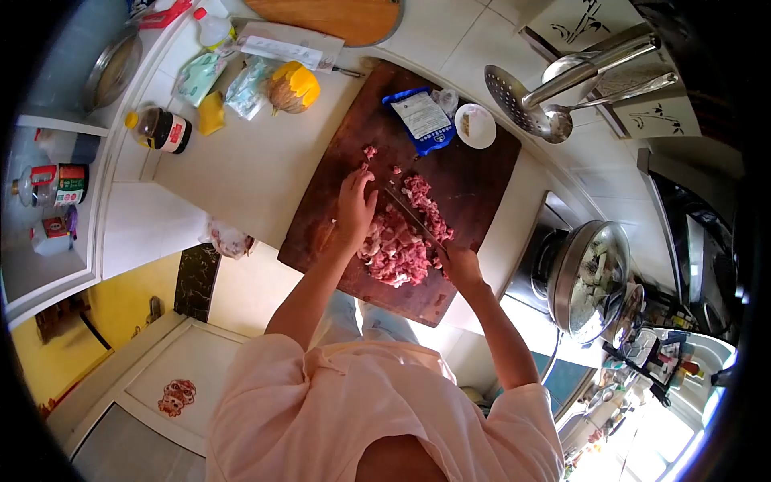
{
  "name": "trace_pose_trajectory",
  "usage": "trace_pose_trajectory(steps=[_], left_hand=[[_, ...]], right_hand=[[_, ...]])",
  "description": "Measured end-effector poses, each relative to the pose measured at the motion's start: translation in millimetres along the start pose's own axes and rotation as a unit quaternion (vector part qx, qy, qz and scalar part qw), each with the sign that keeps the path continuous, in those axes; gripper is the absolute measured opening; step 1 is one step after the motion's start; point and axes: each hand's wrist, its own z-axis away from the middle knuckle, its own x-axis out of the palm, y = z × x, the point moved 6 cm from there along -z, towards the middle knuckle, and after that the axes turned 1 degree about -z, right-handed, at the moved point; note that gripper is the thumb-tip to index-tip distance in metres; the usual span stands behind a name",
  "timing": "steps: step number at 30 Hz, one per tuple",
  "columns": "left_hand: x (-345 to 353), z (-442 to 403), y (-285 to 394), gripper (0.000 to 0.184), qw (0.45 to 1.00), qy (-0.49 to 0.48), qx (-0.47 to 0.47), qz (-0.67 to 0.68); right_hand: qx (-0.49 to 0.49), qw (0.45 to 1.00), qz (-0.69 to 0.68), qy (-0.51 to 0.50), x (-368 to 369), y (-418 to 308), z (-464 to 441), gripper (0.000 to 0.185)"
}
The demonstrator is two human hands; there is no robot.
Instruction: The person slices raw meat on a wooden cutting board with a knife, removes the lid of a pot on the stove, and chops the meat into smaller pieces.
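A large dark wooden cutting board [321, 217] carries a heap of raw diced meat [397, 249], with more cut pieces [426, 205] strung along its upper right side. My right hand [460, 267] is closed around the handle of a knife [411, 214], its blade slanting up and left between the two lots of meat. My left hand [356, 207] rests on the board left of the blade, fingers stretched forward and thumb apart. Small bits of meat [369, 151] lie just beyond its fingertips; one seems to touch them.
A blue packet [422, 120] and a small white dish [475, 126] occupy the board's far end. Cut pumpkin [294, 87], bags and a dark sauce bottle [161, 131] stand left. To the right, a lidded pan [590, 277] sits on the stove; a skimmer [514, 96] and ladles hang above.
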Motion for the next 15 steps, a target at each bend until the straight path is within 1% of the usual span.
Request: trace_pose_trajectory(steps=[1,4,7,8,10,12,14,15], left_hand=[[8.1,-2.6,-6.3,0.021,1.000,-0.011,-0.009,-0.003],[37.2,-10.8,-15.4,0.023,0.993,-0.103,0.027,-0.051],[40.1,-14.9,-20.0,0.019,0.993,-0.096,0.040,-0.063],[36.8,-11.3,-22.4,0.017,0.998,-0.066,-0.005,-0.003],[26.4,0.1,-20.8,0.014,0.989,-0.004,-0.093,0.116],[24.6,9.6,9.0,0.010,0.984,-0.033,-0.065,0.163],[46.8,27.9,17.3,0.011,0.995,-0.087,0.041,0.006],[50.5,28.3,17.9,0.014,0.991,-0.122,0.049,0.022]], right_hand=[[0.002,1.000,0.007,-0.003,5.1,2.3,-4.7,0.026],[-0.007,0.998,0.023,0.060,6.3,-0.3,-17.3,0.026],[-0.001,0.998,-0.017,0.059,2.7,-4.3,-17.6,0.025],[-0.012,0.997,-0.029,0.072,2.0,-3.6,-14.1,0.025],[-0.037,0.993,-0.053,0.097,1.8,-2.7,-10.0,0.025],[-0.029,0.993,-0.077,0.090,5.7,-1.7,-8.7,0.026],[-0.031,0.991,-0.076,0.102,0.6,-2.4,-4.8,0.026],[-0.038,0.990,-0.064,0.117,-6.5,-5.8,-2.0,0.026]])
